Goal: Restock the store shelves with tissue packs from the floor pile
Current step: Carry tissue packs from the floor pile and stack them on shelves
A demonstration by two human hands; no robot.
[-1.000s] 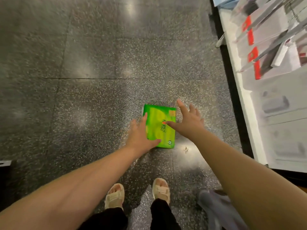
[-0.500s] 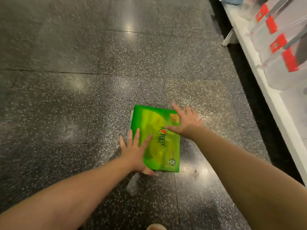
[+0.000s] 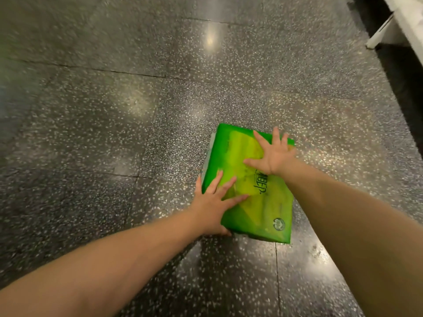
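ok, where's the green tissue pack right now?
Head view: green tissue pack lies flat on the speckled floor, right of centre, left hand and right hand on it.

**Green tissue pack flat on the floor**

One tissue pack (image 3: pixel 256 197), wrapped in glossy green and yellow plastic printed with dark lettering and a round seal, is seen lying flat on the floor, its long axis turned towards 11 o'clock.
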